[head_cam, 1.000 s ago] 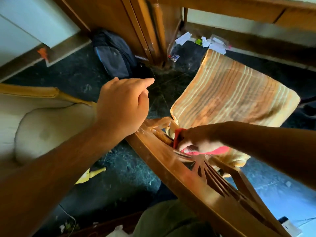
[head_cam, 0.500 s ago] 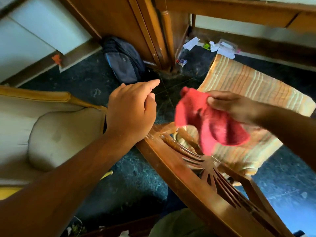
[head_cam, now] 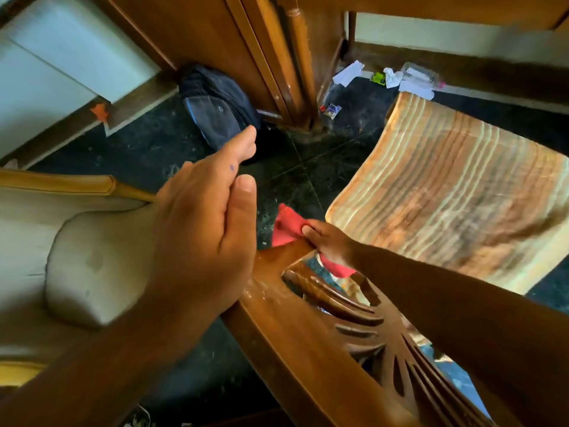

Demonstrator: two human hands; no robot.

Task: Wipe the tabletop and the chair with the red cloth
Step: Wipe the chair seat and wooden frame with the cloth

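Note:
I look down on a wooden chair with a carved, slotted backrest and a striped orange seat cushion. My right hand grips the red cloth and presses it against the top corner of the backrest, where dust shows on the wood. Part of the cloth hangs below my hand behind the backrest. My left hand hovers just left of that corner with its fingers together and straight, holding nothing. The tabletop itself is out of sight; only a wooden table leg shows at the top.
A cream armchair with a wooden arm stands at the left. A dark backpack leans against the wooden furniture on the dark stone floor. Paper scraps and litter lie by the far wall.
My right hand has brought the red cloth down from the air over the seat onto the top corner of the backrest. My left hand has stayed beside that corner.

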